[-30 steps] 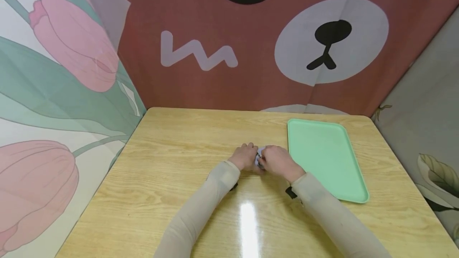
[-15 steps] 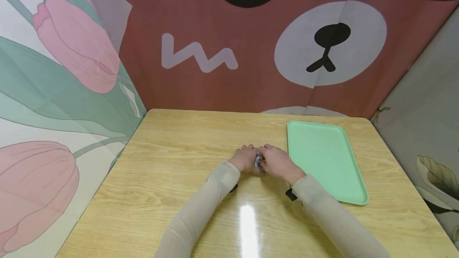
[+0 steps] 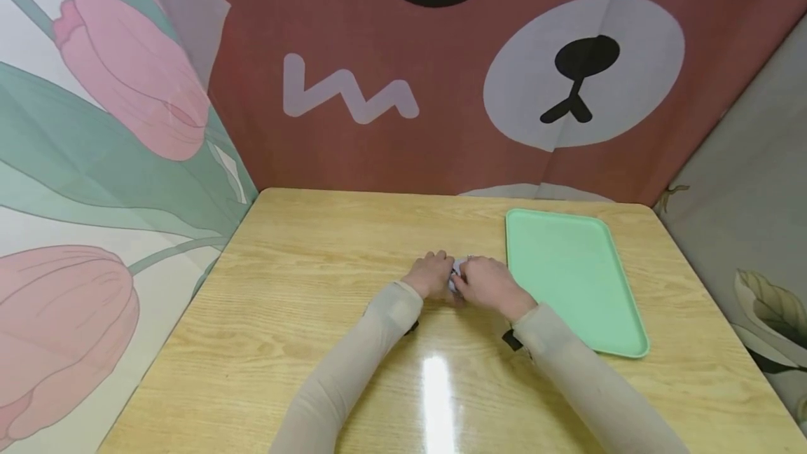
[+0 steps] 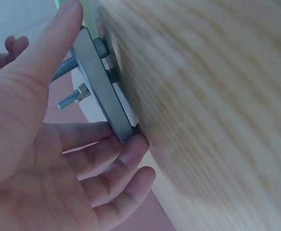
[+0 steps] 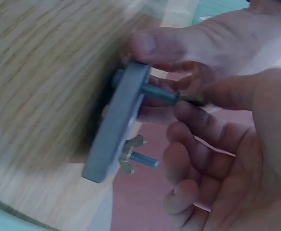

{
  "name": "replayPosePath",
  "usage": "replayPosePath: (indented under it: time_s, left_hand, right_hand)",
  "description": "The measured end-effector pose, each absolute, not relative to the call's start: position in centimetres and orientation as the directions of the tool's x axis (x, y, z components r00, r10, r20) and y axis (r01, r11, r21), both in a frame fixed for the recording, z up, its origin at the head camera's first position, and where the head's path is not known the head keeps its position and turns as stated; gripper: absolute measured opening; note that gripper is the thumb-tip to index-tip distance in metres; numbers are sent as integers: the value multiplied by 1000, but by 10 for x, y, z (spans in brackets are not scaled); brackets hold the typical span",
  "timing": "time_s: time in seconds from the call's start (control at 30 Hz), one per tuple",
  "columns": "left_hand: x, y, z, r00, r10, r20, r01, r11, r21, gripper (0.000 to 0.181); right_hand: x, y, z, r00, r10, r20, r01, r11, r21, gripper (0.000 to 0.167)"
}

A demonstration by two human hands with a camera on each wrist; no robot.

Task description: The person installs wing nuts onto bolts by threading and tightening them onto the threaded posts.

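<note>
On the plate point(image 5: 115, 127), we see one wing nut point(image 5: 137, 141) sitting partway along its bolt point(image 5: 146, 160). At the tip of the other bolt point(image 5: 159, 94), the left hand gripping the plate point(image 3: 431, 275), the right hand point(image 3: 494, 286) pinches a brass piece point(image 5: 192, 98), likely a second nut; we judge that side unfinished, whether going on or off. The plate is at the desk point(image 3: 315, 265), left of the green tray point(image 3: 567, 279). The head view gives us only its pale patch; the left wrist view shows bolt heads point(image 4: 100, 47) facing the desk.
</note>
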State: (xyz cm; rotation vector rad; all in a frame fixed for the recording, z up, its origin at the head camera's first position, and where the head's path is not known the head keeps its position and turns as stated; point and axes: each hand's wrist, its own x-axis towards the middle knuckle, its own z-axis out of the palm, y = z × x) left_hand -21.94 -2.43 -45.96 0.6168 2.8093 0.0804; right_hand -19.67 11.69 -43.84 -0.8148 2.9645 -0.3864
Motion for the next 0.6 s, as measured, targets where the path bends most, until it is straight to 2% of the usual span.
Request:
replayPosePath:
  time_s: [0.13,0.3,0.6]
  left_hand:
    - [-220,-25,-462,-877,416,-242,399,909,120,79]
    - [-219,-25,-461,-875,418,-244,400,908,121,74]
    - [-220,-23,-461,-871,421,-254,408,907,103,78]
  right_hand:
    - [-194,117,-436,-856,-516,38,-504,816,-281,24]
    - [-194,117,-436,-839,-536,99,-542,803,-247,5]
    - [-196,118,-439,-835,-542,96,-548,801,-241,9]
